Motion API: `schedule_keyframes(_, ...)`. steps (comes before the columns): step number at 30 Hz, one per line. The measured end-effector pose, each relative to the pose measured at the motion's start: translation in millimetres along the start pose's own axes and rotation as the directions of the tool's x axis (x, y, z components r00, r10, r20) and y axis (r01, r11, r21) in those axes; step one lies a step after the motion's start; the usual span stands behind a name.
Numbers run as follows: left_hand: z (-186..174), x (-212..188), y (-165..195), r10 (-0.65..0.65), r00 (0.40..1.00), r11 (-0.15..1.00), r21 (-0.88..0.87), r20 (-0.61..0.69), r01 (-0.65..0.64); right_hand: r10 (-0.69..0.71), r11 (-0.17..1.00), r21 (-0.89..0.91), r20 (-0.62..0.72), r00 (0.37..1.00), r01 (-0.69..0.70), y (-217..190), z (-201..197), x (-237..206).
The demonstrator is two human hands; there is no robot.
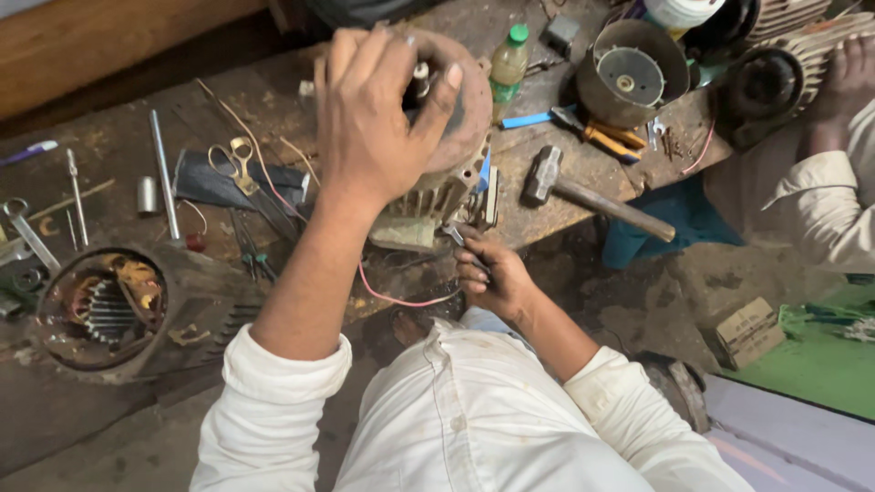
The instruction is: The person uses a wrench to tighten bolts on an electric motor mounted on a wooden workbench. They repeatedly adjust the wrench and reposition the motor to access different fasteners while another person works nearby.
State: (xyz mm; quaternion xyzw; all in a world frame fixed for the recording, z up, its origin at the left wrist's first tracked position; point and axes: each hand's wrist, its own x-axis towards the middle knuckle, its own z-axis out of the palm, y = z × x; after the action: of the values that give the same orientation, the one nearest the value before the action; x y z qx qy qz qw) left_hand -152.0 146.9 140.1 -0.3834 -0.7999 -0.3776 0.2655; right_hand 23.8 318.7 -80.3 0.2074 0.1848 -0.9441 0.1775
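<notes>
A: Nearest to us, our right hand (492, 273) is low at the front edge of the workbench (109, 137). Its fingers are closed around a small thin tool (456, 235), whose tip points up and away, toward the base of the motor (437, 155).

B: And the motor itself?

A: It stands on the bench just above that hand, with the shaft end up, so its long axis is about vertical. Our left hand (374, 118) is on top of it, fingers spread and curled over the round end cover, gripping it.

B: So the left hand is the nearer one to the motor?

A: Yes, it touches it; the right works from below. A pink wire (401, 299) hangs beneath.

B: Farther out?

A: A hammer (583, 193) lies right of the motor, scissors (239, 169) left, an open stator housing (109, 310) at far left. Another person's hand (852, 77) rests on a second motor (775, 82).
</notes>
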Motion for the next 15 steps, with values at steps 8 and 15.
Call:
schedule_keyframes(8, -6.5, 13.3, 11.8, -0.044, 0.999, 0.999, -0.032, 0.024, 0.044, -0.058, 0.992, -0.124, -0.168, 0.984, 0.038, -17.7, 18.9, 3.7)
schedule_keyframes(15, -7.9, 21.5, 19.3, -0.031, 1.0, 0.998, -0.054, -0.003, 0.031, -0.062, 0.982, -0.188, -0.153, 0.986, 0.032, -27.2, 21.1, 1.9)
